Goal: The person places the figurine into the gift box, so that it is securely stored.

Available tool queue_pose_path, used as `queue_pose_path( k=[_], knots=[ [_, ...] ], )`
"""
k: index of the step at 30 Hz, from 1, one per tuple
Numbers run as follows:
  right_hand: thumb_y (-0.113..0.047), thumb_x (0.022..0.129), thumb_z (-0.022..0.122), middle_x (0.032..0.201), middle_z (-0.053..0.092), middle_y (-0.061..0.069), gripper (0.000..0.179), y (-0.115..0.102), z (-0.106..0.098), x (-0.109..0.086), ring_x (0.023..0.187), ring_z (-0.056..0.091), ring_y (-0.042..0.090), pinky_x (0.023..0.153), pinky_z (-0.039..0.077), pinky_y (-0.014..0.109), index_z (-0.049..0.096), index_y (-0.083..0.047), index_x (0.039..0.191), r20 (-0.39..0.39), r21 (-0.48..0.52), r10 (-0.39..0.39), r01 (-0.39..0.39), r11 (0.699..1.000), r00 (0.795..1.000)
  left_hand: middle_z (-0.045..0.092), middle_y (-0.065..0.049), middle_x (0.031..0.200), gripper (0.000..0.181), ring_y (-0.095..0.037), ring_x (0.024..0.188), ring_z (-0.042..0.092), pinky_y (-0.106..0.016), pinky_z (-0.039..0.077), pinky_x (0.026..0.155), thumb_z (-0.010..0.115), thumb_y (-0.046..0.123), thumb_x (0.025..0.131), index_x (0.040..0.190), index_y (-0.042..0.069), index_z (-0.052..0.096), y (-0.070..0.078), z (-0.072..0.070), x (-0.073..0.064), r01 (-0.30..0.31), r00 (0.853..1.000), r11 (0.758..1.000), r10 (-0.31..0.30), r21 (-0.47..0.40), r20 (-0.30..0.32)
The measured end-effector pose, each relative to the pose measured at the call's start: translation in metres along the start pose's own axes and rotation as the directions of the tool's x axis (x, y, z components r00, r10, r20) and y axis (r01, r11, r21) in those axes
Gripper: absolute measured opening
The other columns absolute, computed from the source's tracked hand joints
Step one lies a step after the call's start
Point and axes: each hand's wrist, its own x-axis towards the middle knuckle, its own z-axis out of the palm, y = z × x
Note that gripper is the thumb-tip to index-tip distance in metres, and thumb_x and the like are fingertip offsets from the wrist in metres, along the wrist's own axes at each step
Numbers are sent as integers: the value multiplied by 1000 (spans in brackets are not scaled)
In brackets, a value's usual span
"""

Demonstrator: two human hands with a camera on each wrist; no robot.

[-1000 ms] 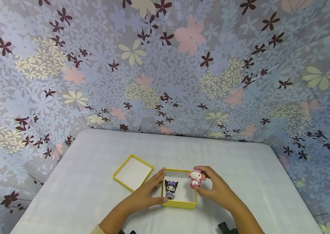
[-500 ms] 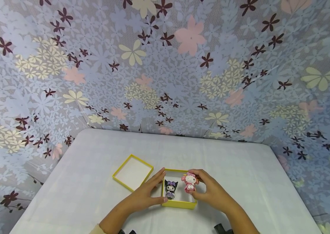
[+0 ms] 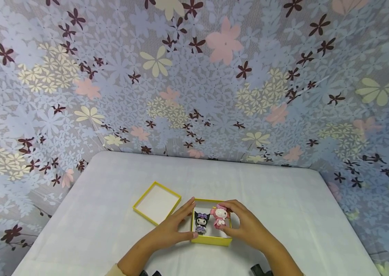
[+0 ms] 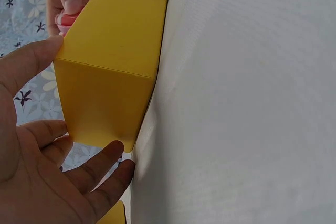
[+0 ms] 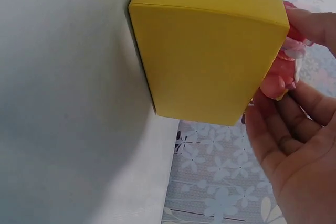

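Note:
A yellow open box (image 3: 211, 240) with a white inside stands on the table. My left hand (image 3: 168, 230) holds its left side, thumb at the near corner and fingers at the far one; the left wrist view shows these fingertips against the yellow wall (image 4: 110, 103). Inside, at the left, is a black-and-purple character figurine (image 3: 201, 223). My right hand (image 3: 249, 226) pinches a pink-and-white character figurine (image 3: 220, 217) between thumb and fingers, over the right half of the box. From the right wrist, part of that pink figurine (image 5: 281, 80) shows beyond the wall.
The yellow-edged lid (image 3: 156, 203), white inside up, lies to the left behind my left hand. A white cloth covers the table (image 3: 267, 188). Behind it rises a flowered backdrop (image 3: 194, 96). Black straps or mounts (image 3: 261, 270) show near the wrists.
My right hand has carried the pink figurine leftward and slightly nearer, from the box's right edge to beside the black one. The left hand, box and lid have stayed put.

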Motion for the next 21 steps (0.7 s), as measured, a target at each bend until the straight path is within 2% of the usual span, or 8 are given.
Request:
queue_pose_path(
  k=[3, 7, 10, 15, 18, 21],
  knots=[
    [-36, 80, 86, 137, 56, -11, 71, 1, 2, 0, 129, 54, 20, 107, 49, 54, 55, -27, 143, 1, -25, 26, -26, 999, 1000, 2, 24, 169, 92, -17, 151, 35, -58, 21, 125, 69, 55, 90, 163, 33, 18, -1, 0, 0, -2, 1000, 1000, 2, -7, -3],
    [-39, 78, 87, 138, 58, -5, 71, 5, 5, 1, 131, 51, 24, 108, 47, 58, 58, -25, 141, 13, -50, 46, -45, 998, 999, 4, 18, 171, 92, -19, 152, 34, -60, 21, 125, 69, 56, 90, 163, 33, 18, -2, 0, 1, -7, 1000, 1000, 7, -9, -2],
    [-38, 77, 88, 137, 60, -4, 70, 7, 7, 1, 129, 52, 22, 106, 49, 56, 61, -23, 139, 9, -95, 29, -28, 995, 1000, 3, 20, 170, 92, -19, 153, 31, -60, 20, 125, 69, 56, 90, 163, 33, 17, -2, 0, 1, -6, 1000, 1000, 6, -13, 2],
    [-37, 76, 89, 135, 63, -10, 69, 7, 7, -1, 123, 52, 15, 102, 52, 52, 62, -26, 138, -12, -172, -27, 24, 985, 1000, 2, 25, 168, 92, -19, 153, 32, -60, 20, 125, 69, 55, 90, 163, 34, 17, -1, 0, 0, -1, 1000, 1000, 1, -15, 7],
    [-39, 75, 89, 133, 64, -13, 68, 6, 8, -1, 117, 52, 11, 99, 53, 49, 63, -28, 137, -28, -210, -22, 16, 978, 999, 1, 25, 168, 92, -20, 153, 33, -60, 20, 125, 69, 56, 90, 163, 34, 17, 0, -1, 0, 1, 1000, 1000, -1, -11, 10],
    [-40, 75, 89, 130, 66, -12, 67, 7, 9, 0, 114, 54, 12, 98, 53, 49, 64, -27, 136, -26, -223, -16, 10, 975, 1000, 1, 25, 168, 92, -20, 153, 33, -60, 20, 125, 69, 55, 90, 163, 34, 16, 1, -2, 0, 1, 1000, 1000, 0, -14, 12]
  ],
)
